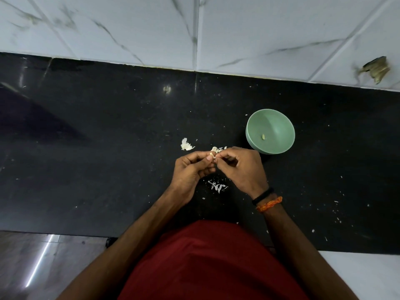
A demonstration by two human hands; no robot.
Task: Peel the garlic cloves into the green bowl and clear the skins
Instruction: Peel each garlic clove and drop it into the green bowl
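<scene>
A person stands at a black worktop (108, 137) and looks straight down at both hands, which meet close together above it. The left hand (190, 167) has its fingers curled and pinches a garlic clove (213, 153) between thumb and fingertips. The right hand (240, 167) is also curled, with its fingertips pinched against the same clove from the other side, apparently picking at its papery skin. Only a small pale part of the clove shows between the fingers, so its long axis cannot be told.

The green bowl (279, 121) sits on the worktop just beyond and to the right of the right hand, near its knuckles but not touching them. It is upright and holds 1 small peeled clove (263, 137) at the bottom. The right hand is plainly the nearer of the 2 to the bowl, so dropping the clove in would likely mean a short move forward and to the right.

A clump of white skins (186, 145) lies on the worktop just beyond the left hand, and another scatter of thin skin shreds (217, 186) lies beneath the hands, nearer the body. Small flecks dot the worktop to the right. Judging from this, peeling is at an early stage and the skins are not yet cleared.
</scene>
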